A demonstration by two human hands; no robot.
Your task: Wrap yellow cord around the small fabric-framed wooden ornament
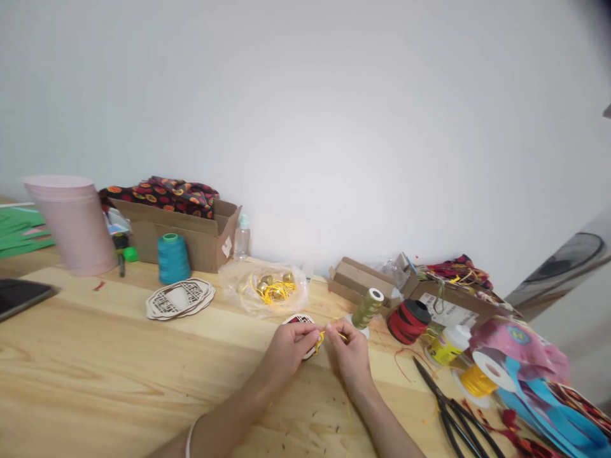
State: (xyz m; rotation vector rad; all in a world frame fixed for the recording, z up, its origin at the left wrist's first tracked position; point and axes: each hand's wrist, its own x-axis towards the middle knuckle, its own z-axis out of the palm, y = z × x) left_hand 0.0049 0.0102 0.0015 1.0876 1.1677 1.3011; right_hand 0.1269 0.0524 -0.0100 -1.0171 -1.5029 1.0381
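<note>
My left hand (289, 350) and my right hand (352, 355) meet over the wooden table (95, 369), fingers pinched together. Between them runs a thin yellow cord (329, 333), held by both hands. Under my left fingers lies a small round wooden ornament (298, 320) with red and dark fabric. An olive thread spool (367, 308) stands just beyond my right hand. A clear bag of gold bells with yellow cord (270, 287) lies behind the ornament.
Black scissors (449, 407), a red cord reel (409, 320), yellow spools and blue ribbon lie at the right. Laser-cut wooden discs (180, 298), a teal spool (172, 257), a cardboard box of fabric (191, 232), a pink tub (76, 222) and a tablet (21, 296) stand at the left.
</note>
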